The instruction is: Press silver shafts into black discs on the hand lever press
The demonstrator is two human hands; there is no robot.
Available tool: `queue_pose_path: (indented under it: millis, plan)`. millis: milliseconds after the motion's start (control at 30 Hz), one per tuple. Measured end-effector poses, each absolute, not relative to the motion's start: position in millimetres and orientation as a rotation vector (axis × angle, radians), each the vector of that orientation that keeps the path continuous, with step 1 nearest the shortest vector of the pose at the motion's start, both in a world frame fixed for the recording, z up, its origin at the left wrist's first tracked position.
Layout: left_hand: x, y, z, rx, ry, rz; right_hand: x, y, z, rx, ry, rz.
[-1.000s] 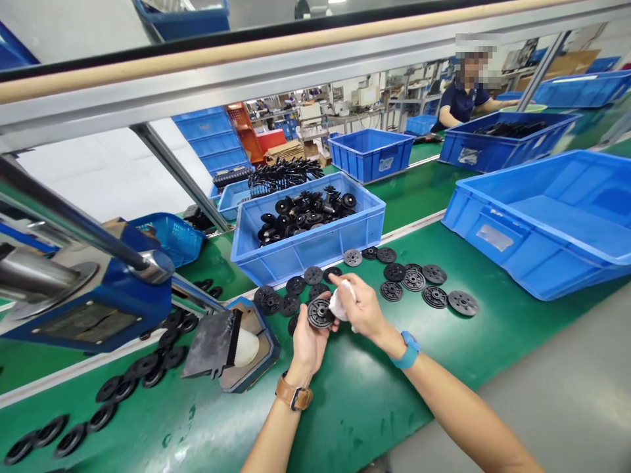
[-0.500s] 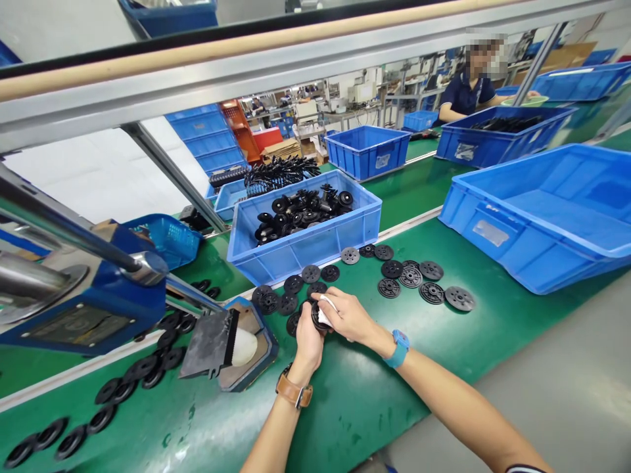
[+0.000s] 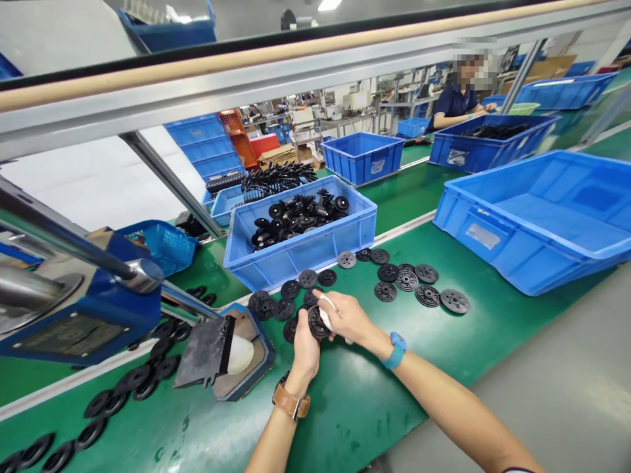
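My left hand (image 3: 306, 348) grips a round black ribbed disc (image 3: 317, 323) by its left side, the patterned face turned up. Over the disc's right side is my right hand (image 3: 346, 316), its fingers closed on a white cloth (image 3: 325, 314) that touches the disc. Part of the cloth is hidden under the fingers. Just beyond my hands, several similar black discs (image 3: 284, 309) lie loose on the green table (image 3: 365, 407). More discs (image 3: 407, 279) are spread to the right.
A blue bin of black parts (image 3: 300, 246) stands behind the discs, and a large blue bin (image 3: 532, 226) sits at right. At left is a press-like machine (image 3: 89, 315) beside several black rings (image 3: 116, 401). A person (image 3: 453, 102) works across the line.
My right fingers and the cloth have shifted on the disc, so more of its ribbed face shows. The camera view has tilted slightly.
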State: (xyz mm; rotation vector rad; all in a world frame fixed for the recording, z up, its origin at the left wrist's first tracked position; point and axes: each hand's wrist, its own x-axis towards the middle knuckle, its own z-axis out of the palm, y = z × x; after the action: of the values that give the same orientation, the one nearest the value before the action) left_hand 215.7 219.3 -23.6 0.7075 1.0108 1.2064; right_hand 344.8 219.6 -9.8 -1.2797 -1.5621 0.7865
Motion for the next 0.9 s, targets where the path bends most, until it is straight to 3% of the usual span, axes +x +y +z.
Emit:
queue_pose_path:
  millis: [367,633,900]
  plan:
    - [181,229,-6,2.084,1.158,1.156,371,238,-3,-1.224,-1.125,1.038]
    - [175,231,-11,2.284,1.099,1.061,358,232,-6,-1.183,-1.334,1.105]
    - [173,236,-24,2.434,1.079,0.989,347,224,-7,-1.291,-1.601,0.934]
